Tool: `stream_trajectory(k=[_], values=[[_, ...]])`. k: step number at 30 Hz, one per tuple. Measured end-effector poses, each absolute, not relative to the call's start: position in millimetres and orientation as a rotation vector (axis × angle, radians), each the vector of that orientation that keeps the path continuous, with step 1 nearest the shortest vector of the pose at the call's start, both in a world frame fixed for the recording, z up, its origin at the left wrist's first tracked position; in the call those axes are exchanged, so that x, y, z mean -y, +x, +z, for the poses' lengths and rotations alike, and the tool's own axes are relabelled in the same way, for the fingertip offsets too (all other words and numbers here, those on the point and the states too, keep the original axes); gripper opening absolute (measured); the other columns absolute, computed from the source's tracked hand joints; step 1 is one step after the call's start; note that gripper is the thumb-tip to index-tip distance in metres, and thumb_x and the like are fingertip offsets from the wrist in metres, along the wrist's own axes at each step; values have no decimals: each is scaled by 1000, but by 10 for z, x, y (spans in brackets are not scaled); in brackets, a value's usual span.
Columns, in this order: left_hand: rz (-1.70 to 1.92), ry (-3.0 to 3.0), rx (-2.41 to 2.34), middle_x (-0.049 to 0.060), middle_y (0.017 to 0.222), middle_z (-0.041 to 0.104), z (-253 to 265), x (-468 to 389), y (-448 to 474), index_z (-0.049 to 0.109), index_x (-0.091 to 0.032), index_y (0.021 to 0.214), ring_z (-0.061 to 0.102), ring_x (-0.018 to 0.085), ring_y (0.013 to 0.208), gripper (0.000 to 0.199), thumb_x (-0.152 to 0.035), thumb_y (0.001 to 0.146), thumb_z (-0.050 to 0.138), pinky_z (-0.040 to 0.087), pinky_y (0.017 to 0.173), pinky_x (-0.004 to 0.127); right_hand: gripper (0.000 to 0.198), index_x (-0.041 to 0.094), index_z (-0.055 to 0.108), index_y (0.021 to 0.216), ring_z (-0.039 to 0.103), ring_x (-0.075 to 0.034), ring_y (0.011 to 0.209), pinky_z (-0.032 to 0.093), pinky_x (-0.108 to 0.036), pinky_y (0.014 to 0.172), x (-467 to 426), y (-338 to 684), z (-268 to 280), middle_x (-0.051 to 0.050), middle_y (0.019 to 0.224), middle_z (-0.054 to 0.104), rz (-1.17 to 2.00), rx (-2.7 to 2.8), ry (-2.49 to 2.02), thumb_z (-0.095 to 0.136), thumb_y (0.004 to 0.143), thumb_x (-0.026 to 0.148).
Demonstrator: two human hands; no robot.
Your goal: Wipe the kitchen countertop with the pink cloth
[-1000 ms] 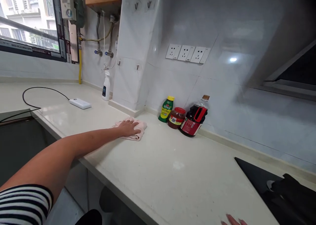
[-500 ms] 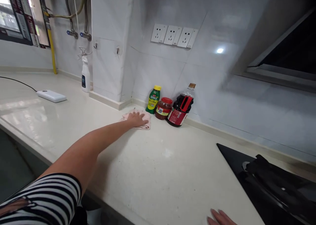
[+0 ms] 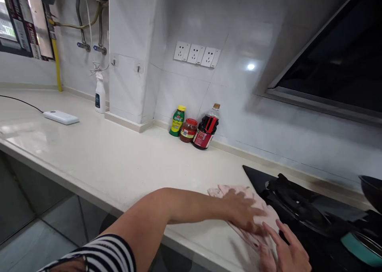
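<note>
My left hand [image 3: 244, 210] lies flat on a pale pink cloth [image 3: 270, 208], its fingers spread and slightly blurred. The cloth rests, crumpled, on the white countertop [image 3: 119, 160] beside the left edge of the black cooktop [image 3: 256, 176]. At the cloth's near right side is my right hand [image 3: 286, 250], thumb and fingers apart. It overlaps the cloth's edge in view; whether it grips any fabric I cannot make out.
Against the wall stand a green squeeze bottle [image 3: 177, 123], a red-lidded jar [image 3: 188, 131] and a dark sauce bottle [image 3: 204, 133]. Farther left are a white spray bottle [image 3: 100, 95] and a white corded box [image 3: 61, 117]. A teal-sided pan [image 3: 359, 250] sits on the right.
My left hand and the cloth have moved from beside the bottles rightward and nearer, to the cooktop's edge. More of my right hand shows, now at the cloth. The view has shifted right.
</note>
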State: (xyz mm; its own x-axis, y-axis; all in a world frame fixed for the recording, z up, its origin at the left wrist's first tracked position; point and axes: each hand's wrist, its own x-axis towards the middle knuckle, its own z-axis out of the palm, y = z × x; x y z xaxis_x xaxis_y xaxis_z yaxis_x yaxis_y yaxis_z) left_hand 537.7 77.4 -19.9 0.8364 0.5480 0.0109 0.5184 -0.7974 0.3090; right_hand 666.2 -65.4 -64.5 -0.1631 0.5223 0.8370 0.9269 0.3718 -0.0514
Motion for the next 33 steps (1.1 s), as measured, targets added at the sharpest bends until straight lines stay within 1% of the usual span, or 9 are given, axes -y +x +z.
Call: stream_trajectory(k=[2,4,6,8,13,18,24,29,33], values=[[139,2758,-703,5,173,24,-244,-566,5393,33,-37,163,9,38,160,99,-80,75,49,13,124,67,52,9,62,125,44,-46,141,40,-66,112,664,6600,-593,-28,145,50,-666,1722,-1236,38,103,49],[137,2773,-684,2,172,27,-249,-422,5278,36,-40,161,15,36,160,97,-79,74,50,18,124,64,57,8,63,122,45,-47,139,39,-68,111,660,6587,-582,-29,142,52,-662,1678,-1255,34,103,53],[133,2769,-691,-2,171,29,-211,-350,5064,37,-44,159,19,33,159,93,-80,74,50,23,122,62,62,8,63,122,47,-48,137,40,-69,109,636,6615,-608,-28,140,54,-655,1655,-1288,31,103,57],[130,2744,-743,-3,170,31,-143,-360,4779,39,-46,158,19,32,159,90,-83,76,47,22,124,60,60,11,64,122,49,-46,135,41,-67,109,600,6653,-655,-25,139,56,-674,1674,-1294,32,103,58],[237,2600,-1271,3,169,35,56,-705,3802,45,-38,157,26,36,156,82,-79,85,43,17,127,59,58,17,66,117,53,-39,132,40,-61,111,575,6598,-717,-19,135,60,-658,1721,-1327,33,103,62],[354,2355,-1834,11,166,38,210,-994,2511,44,-30,156,32,45,149,72,-69,96,40,20,118,71,67,19,65,119,52,-39,131,38,-62,112,587,6493,-711,-17,133,61,-530,1697,-1437,26,102,70],[363,2060,-2249,15,158,44,294,-809,1358,43,-24,155,38,38,145,70,-64,98,50,26,118,68,69,23,67,118,54,-41,128,42,-66,106,519,6572,-747,-16,136,60,-403,1706,-1493,29,97,77],[299,2096,-2251,11,160,46,228,-543,1349,43,-32,155,34,45,145,66,-64,98,36,27,113,72,72,22,65,122,49,-42,134,36,-68,111,605,6457,-664,-16,141,57,-316,1668,-1490,26,97,77],[249,2291,-2011,9,167,38,137,-331,1923,43,-36,155,33,43,148,69,-68,95,34,26,115,70,75,20,65,125,48,-43,134,35,-68,113,645,6420,-605,-18,142,56,-265,1648,-1501,26,97,77]])
